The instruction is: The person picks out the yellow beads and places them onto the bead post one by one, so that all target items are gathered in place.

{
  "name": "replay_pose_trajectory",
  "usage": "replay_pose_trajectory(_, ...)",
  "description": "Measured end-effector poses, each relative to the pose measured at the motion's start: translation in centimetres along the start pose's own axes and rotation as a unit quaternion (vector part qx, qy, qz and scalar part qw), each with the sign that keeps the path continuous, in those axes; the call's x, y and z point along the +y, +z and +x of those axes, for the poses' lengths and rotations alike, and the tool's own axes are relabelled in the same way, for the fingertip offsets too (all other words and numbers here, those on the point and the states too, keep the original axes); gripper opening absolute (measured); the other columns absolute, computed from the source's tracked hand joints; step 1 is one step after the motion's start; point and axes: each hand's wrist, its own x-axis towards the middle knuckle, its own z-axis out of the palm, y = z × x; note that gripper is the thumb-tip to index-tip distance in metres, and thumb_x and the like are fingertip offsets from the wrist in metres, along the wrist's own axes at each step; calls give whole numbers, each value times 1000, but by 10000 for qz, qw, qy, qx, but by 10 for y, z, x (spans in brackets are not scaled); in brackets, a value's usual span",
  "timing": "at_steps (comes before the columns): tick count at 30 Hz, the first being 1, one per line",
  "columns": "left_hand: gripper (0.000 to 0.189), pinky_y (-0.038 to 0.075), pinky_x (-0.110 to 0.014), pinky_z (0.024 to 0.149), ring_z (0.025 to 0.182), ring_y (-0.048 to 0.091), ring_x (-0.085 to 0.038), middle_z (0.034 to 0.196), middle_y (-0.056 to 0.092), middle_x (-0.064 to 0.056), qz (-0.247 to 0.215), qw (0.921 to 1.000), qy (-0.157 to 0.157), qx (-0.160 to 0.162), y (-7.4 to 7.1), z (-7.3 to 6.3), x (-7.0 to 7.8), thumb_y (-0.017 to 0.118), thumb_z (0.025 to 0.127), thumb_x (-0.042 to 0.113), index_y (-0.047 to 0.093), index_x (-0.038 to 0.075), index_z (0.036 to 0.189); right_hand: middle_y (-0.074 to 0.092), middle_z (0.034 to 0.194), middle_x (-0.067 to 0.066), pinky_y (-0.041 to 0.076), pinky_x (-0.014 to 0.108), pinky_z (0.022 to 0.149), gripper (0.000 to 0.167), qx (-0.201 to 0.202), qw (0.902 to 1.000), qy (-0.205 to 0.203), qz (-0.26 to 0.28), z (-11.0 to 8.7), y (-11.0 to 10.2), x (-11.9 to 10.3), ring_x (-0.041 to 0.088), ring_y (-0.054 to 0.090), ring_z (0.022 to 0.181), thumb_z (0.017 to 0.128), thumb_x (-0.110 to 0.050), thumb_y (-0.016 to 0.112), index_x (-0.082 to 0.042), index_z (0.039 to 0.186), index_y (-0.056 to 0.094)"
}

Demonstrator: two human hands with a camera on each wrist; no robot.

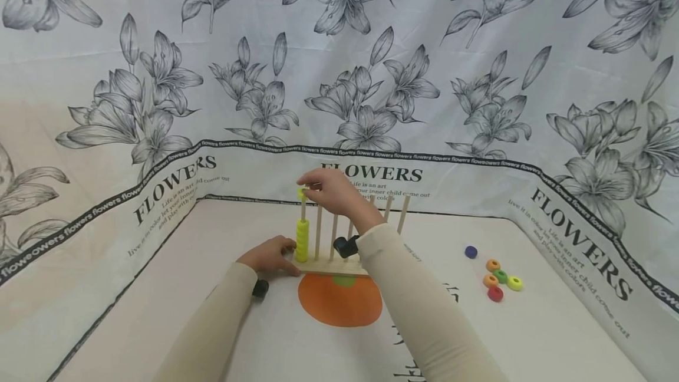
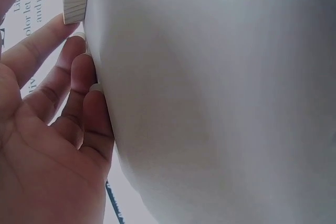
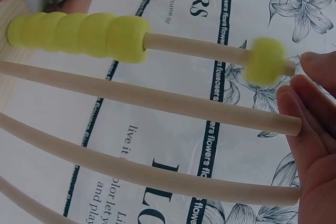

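A wooden peg stand (image 1: 331,268) has a row of upright pegs on a flat base. Several yellow beads (image 3: 79,35) are stacked at the bottom of its leftmost peg. Higher on that same peg, one more yellow bead (image 3: 265,61), blurred, sits just below the tip. My right hand (image 1: 336,193) is at the peg's top, its thumb and fingertips just off the bead and holding nothing. At the left end of the base, my left hand (image 1: 269,255) grips the wood between thumb and fingers, with its other fingertips (image 2: 97,111) down by the table cloth.
Loose beads lie on the right of the table: a purple one (image 1: 471,252), a green one (image 1: 500,276), a yellow one (image 1: 514,283), a red one (image 1: 495,294) and orange ones (image 1: 493,265). A flowered curtain (image 1: 350,105) rises behind. An orange printed shape (image 1: 339,305) lies before the stand.
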Motion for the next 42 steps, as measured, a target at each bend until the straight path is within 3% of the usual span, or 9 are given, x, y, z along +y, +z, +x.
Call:
replay_pose_trajectory(7, 77, 40, -50, 109, 122, 49, -26, 131, 55, -7, -44, 10000, -6, -11, -1, 0, 2, 88, 65, 40, 59, 14, 131, 65, 126, 2, 53, 31, 96, 27, 29, 9997, -43, -229, -1, -4, 0, 19, 63, 113, 96, -16, 60, -14, 122, 67)
replay_pose_trajectory(17, 75, 40, -50, 108, 123, 49, -27, 132, 55, -7, -22, 10000, 36, -79, -4, -3, 6, 87, 67, 39, 59, 16, 132, 65, 124, 2, 54, 33, 94, 25, 180, 9996, -209, -101, -10, -14, 6, 20, 65, 112, 96, -15, 59, -12, 119, 67)
replay_pose_trajectory(25, 77, 39, -50, 109, 123, 49, -27, 132, 55, -7, -17, 10000, -50, -31, -2, -3, 5, 88, 65, 38, 58, 15, 132, 64, 127, 2, 54, 35, 95, 25, 363, 9993, -68, -98, -28, -25, 14, 21, 65, 111, 96, -18, 59, -14, 119, 68)
replay_pose_trajectory(34, 78, 41, -50, 107, 120, 51, -26, 130, 57, -7, 23, 10000, -1, 67, 1, -5, 3, 89, 64, 38, 58, 14, 132, 65, 123, 4, 53, 32, 96, 23, 723, 9971, -220, -67, -47, -35, 26, 23, 63, 112, 95, -16, 60, -10, 115, 69)
replay_pose_trajectory(42, 79, 41, -50, 108, 121, 51, -27, 131, 56, -8, -47, 9999, -40, 90, 1, -8, 6, 89, 64, 38, 58, 14, 132, 65, 124, 4, 53, 37, 96, 22, 902, 9958, 17, -179, -65, -47, 37, 25, 64, 111, 95, -18, 60, -13, 114, 70)
